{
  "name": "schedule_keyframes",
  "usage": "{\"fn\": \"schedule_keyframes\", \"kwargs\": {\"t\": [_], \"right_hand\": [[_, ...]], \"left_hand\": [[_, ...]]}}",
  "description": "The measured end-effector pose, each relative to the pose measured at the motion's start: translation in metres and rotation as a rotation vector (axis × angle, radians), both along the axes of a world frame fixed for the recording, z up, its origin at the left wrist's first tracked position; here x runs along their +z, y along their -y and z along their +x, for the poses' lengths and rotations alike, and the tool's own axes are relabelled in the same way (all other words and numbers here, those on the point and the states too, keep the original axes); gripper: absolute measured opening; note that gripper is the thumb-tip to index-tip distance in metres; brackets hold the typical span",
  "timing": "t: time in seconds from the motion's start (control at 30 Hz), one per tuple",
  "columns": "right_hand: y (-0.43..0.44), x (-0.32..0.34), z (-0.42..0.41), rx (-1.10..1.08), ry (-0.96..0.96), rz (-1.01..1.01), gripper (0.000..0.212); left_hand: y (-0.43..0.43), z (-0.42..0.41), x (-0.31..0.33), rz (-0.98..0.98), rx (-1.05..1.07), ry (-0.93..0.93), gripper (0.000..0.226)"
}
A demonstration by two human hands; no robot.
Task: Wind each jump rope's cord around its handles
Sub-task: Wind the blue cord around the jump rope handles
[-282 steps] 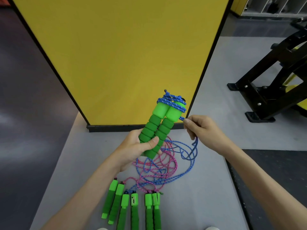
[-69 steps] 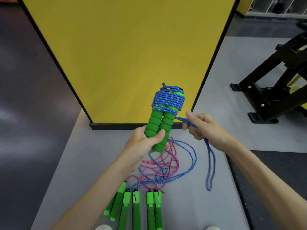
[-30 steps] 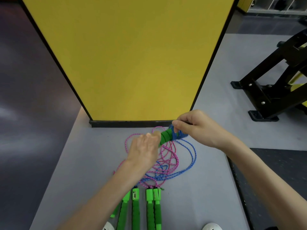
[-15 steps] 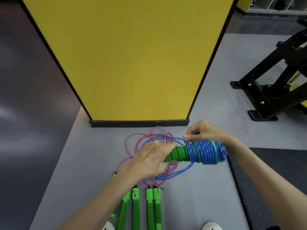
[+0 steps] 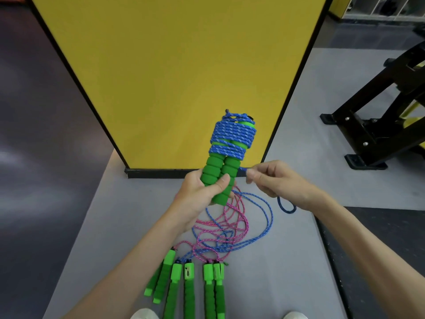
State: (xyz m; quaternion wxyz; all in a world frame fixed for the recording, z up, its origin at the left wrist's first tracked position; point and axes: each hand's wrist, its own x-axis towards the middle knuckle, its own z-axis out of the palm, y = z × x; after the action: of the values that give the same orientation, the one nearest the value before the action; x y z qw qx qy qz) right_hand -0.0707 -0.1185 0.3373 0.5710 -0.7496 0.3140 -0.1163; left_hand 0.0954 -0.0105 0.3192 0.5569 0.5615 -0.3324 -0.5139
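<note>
My left hand [image 5: 202, 192] grips the lower foam part of two green handles [image 5: 220, 176] held upright side by side. Blue cord [image 5: 232, 137] is wound in many turns around their upper half. My right hand [image 5: 276, 180] pinches the free end of that blue cord just right of the handles, and a short loop [image 5: 286, 207] hangs below the hand. On the grey floor below lie several more green handles [image 5: 188, 286] in a row, with loose pink cord [image 5: 232, 222] and blue cord [image 5: 266, 224] tangled above them.
A tall yellow panel [image 5: 174, 72] with a black base stands right behind the handles. A black metal frame [image 5: 377, 125] sits on the floor at the right. A dark mat [image 5: 377, 236] borders the grey floor strip on the right. Two white shoe tips [image 5: 145, 315] show at the bottom edge.
The wound handles were lying sideways low over the floor; now my left hand holds them upright again. My right hand has shifted from the wound part to the short free end of cord.
</note>
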Motion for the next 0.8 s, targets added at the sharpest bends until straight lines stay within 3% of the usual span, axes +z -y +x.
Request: {"fn": "schedule_keyframes", "kwargs": {"t": [0.07,0.37,0.47,0.63,0.7,0.8], "right_hand": [[0.0,0.002,0.002,-0.008,-0.056,-0.082,0.031],[-0.002,0.012,-0.002,-0.14,-0.023,0.106,0.036],[-0.013,0.017,0.001,-0.131,-0.045,0.084,0.036],[-0.03,0.018,0.009,-0.067,-0.154,-0.272,0.038],[-0.032,0.022,0.015,-0.034,-0.135,-0.356,0.039],[-0.034,0.025,0.019,-0.028,-0.126,-0.43,0.041]], "left_hand": [[0.0,0.004,0.001,0.007,-0.006,0.003,0.011],[0.004,0.008,-0.001,0.042,0.047,0.046,0.009],[0.007,0.011,-0.008,0.075,0.103,0.128,0.002],[0.011,0.01,-0.018,0.149,0.15,0.796,0.028],[0.009,0.005,-0.018,0.159,0.153,1.123,0.028],[0.004,-0.009,-0.019,0.057,0.091,1.456,0.023]]}}
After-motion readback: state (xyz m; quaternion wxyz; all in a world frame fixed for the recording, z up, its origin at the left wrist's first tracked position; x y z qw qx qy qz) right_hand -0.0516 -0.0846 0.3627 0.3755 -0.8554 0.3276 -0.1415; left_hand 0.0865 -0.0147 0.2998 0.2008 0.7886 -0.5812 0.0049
